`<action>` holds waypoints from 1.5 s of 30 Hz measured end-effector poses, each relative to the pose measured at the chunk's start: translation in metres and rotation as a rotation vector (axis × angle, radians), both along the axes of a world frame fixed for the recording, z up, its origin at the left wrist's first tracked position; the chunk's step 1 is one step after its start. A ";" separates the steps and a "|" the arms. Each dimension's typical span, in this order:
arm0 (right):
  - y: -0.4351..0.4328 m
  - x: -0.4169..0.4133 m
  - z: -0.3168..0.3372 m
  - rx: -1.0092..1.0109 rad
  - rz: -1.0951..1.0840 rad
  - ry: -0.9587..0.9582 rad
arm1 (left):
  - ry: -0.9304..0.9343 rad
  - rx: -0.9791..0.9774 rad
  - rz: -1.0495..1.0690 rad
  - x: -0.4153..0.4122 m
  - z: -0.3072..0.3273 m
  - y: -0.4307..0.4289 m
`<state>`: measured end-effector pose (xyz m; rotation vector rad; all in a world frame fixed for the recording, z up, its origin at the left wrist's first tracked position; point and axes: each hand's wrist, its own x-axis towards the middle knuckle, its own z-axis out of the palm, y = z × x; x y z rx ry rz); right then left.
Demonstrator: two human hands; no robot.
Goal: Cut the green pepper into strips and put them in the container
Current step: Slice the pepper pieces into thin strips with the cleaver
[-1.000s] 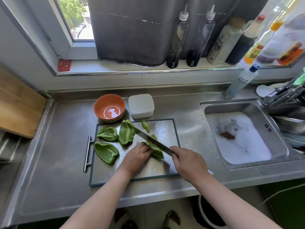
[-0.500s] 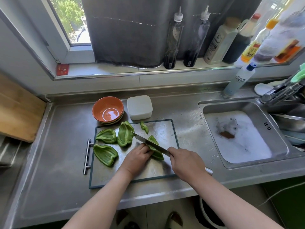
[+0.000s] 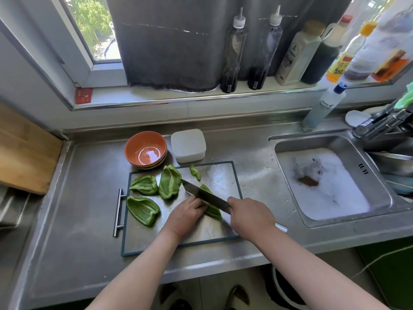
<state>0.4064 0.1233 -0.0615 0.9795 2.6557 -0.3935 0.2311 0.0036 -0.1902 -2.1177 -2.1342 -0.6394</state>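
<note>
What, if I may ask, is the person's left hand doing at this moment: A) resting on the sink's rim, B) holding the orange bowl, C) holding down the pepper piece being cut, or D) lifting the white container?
C: the left hand holds down the pepper piece on the cutting board, right beside the knife that the right hand grips.

Both hands (image 3: 186, 214) and forearms (image 3: 143, 265) bare; feet (blurred) seemingly in slippers (image 3: 237, 296).
</note>
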 end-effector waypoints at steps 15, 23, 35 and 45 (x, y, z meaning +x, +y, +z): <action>0.005 0.000 -0.023 -0.046 0.040 -0.035 | -0.014 0.039 -0.038 0.000 -0.003 -0.001; 0.007 0.001 -0.038 -0.101 0.022 -0.036 | -0.072 0.003 -0.023 -0.005 -0.005 -0.002; 0.005 -0.008 -0.041 -0.179 -0.024 0.037 | -0.073 0.027 -0.036 -0.007 0.002 -0.004; 0.040 -0.007 -0.014 -0.180 -0.309 0.310 | -0.060 -0.081 0.000 -0.013 0.013 0.018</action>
